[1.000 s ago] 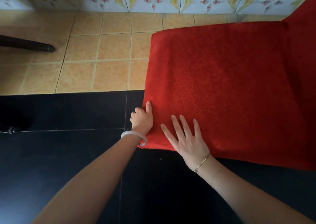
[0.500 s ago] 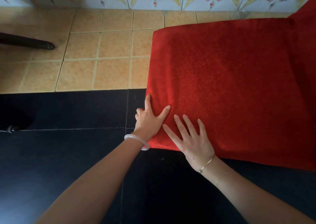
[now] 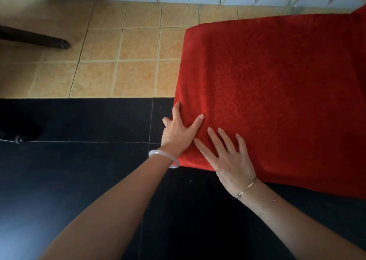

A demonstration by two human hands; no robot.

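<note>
Smoothing the red cloth (image 3: 277,101), spread above the dark floor (image 3: 79,180): left hand (image 3: 178,133) and right hand (image 3: 227,158) press flat, fingers straight, at its near-left corner. Probably soft, light, crease-prone; best pinched along that corner's edge.

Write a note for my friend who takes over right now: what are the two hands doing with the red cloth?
Left hand: open, at the near left corner of the red cloth, with the thumb on top and the first finger along the left edge. The other fingers are mostly hidden.
Right hand: open, fingers spread, pressing flat on the cloth just beside the left hand.
Done: most of the cloth's top lies smooth.
Left: probably flattening this near corner. The cloth's right side runs out of view, so check it.
</note>
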